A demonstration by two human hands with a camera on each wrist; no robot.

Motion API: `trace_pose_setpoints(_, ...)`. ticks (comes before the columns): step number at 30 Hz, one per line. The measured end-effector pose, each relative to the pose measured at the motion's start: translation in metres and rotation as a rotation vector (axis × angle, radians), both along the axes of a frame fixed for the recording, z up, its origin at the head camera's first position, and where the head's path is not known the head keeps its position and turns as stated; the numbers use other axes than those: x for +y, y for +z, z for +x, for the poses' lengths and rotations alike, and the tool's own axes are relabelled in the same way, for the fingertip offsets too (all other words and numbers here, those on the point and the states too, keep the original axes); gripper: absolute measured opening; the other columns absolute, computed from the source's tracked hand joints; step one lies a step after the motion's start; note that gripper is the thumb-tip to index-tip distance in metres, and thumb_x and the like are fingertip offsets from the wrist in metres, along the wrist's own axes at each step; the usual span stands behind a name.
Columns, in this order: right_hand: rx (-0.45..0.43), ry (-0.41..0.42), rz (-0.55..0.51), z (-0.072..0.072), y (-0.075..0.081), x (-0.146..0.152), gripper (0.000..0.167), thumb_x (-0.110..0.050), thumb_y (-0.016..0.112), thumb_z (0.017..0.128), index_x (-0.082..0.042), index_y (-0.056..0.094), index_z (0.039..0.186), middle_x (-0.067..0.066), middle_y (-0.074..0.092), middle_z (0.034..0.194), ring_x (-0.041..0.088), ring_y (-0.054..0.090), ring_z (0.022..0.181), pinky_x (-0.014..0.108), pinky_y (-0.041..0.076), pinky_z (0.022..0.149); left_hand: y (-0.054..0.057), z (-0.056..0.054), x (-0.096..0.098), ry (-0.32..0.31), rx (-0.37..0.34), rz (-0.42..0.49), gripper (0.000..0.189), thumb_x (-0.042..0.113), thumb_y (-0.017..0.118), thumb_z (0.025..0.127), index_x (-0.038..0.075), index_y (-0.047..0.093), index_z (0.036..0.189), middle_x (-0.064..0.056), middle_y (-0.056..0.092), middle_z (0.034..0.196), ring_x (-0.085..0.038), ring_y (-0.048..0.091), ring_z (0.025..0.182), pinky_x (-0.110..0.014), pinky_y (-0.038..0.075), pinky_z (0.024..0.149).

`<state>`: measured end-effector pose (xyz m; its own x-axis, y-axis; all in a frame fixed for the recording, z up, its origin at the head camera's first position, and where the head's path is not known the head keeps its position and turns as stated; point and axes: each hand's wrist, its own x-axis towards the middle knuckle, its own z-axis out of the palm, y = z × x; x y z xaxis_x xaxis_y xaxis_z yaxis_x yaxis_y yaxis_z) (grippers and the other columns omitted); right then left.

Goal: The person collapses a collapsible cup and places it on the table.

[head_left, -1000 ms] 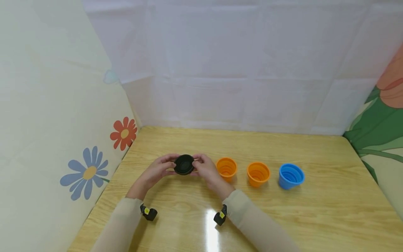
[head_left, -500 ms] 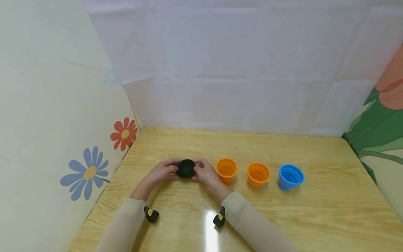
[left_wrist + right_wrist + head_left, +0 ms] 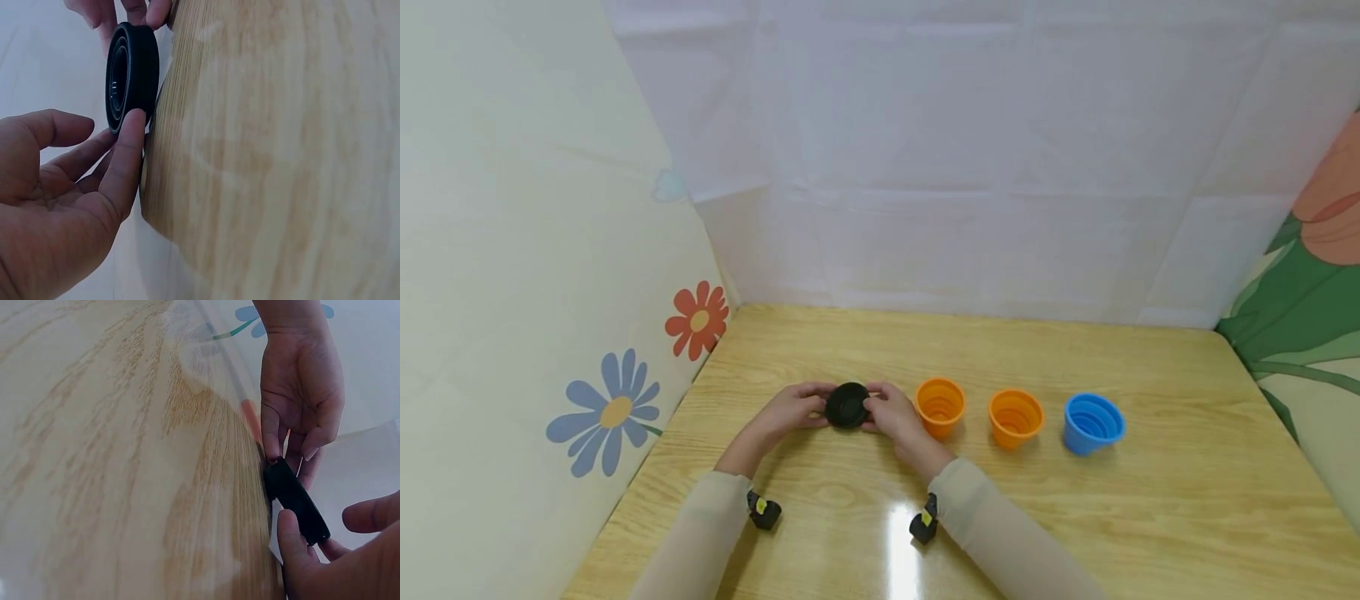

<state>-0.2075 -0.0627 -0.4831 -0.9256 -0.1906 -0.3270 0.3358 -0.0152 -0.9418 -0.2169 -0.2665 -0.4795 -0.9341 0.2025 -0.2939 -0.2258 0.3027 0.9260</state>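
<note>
A flattened black collapsible cup sits between my two hands, low over the wooden table, its ringed hollow facing up. My left hand touches one side with nearly straight fingertips; its thumb stands off the rim. On the opposite side, my right hand has its fingers bent around the edge, one fingertip against the cup's outer side. Its thumb hovers above the hollow. In the right wrist view the cup looks slightly tilted. Its underside is hidden.
Right of my hands, two orange cups and a blue cup stand expanded and upright in a row on the table. A white cloth hangs behind; a flowered cloth covers the left side.
Both hands have brought the black cup down and slightly rightward, closer to the tabletop. The left thumb has come away from its rim. The orange and blue cups stay put.
</note>
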Motion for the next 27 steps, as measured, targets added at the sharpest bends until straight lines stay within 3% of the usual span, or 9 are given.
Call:
trace_pose_setpoints(6, 0.028, -0.006, 0.051, 0.002, 0.003, 0.001, 0.037, -0.007, 0.057, 0.098, -0.002, 0.06, 0.134, 0.017, 0.062, 0.125, 0.021, 0.063, 0.094, 0.032, 0.06, 0.077, 0.0, 0.0, -0.001, 0.003, -0.021, 0.015, 0.052, 0.001, 0.049, 0.095, -0.011, 0.044, 0.145, -0.032, 0.048, 0.144, -0.02, 0.061, 0.107, -0.03, 0.058, 0.087)
trace_pose_setpoints(13, 0.092, 0.022, 0.199, 0.011, 0.01, 0.004, 0.04, -0.01, 0.064, 0.091, -0.005, 0.063, 0.131, 0.017, 0.062, 0.126, 0.021, 0.063, 0.088, 0.03, 0.055, 0.076, 0.004, 0.001, -0.003, -0.012, -0.023, -0.008, 0.051, 0.004, 0.049, 0.099, -0.01, 0.041, 0.147, -0.033, 0.043, 0.148, -0.025, 0.06, 0.111, -0.037, 0.058, 0.092)
trace_pose_setpoints(18, 0.148, 0.07, 0.229, 0.02, 0.014, 0.009, 0.04, -0.011, 0.065, 0.091, -0.006, 0.063, 0.13, 0.018, 0.059, 0.133, 0.026, 0.062, 0.105, 0.033, 0.056, 0.082, 0.009, 0.002, -0.003, -0.024, -0.009, -0.054, 0.048, 0.008, 0.048, 0.102, -0.009, 0.043, 0.146, -0.032, 0.043, 0.148, -0.029, 0.06, 0.116, -0.039, 0.057, 0.095)
trace_pose_setpoints(24, 0.318, 0.204, 0.283, 0.037, 0.024, 0.024, 0.036, -0.011, 0.067, 0.093, -0.008, 0.065, 0.129, 0.015, 0.056, 0.135, 0.026, 0.062, 0.108, 0.036, 0.056, 0.083, 0.027, 0.005, -0.001, -0.029, 0.092, -0.199, 0.045, 0.016, 0.05, 0.104, -0.004, 0.048, 0.144, -0.028, 0.051, 0.142, -0.034, 0.061, 0.115, -0.042, 0.057, 0.093)
trace_pose_setpoints(27, 0.413, 0.23, 0.25, 0.046, 0.03, 0.037, 0.039, -0.01, 0.065, 0.095, -0.008, 0.061, 0.134, 0.016, 0.053, 0.136, 0.027, 0.062, 0.11, 0.039, 0.057, 0.088, 0.036, 0.007, 0.001, -0.045, 0.161, -0.261, 0.045, 0.021, 0.05, 0.106, -0.001, 0.049, 0.145, -0.025, 0.053, 0.142, -0.036, 0.059, 0.117, -0.046, 0.056, 0.093)
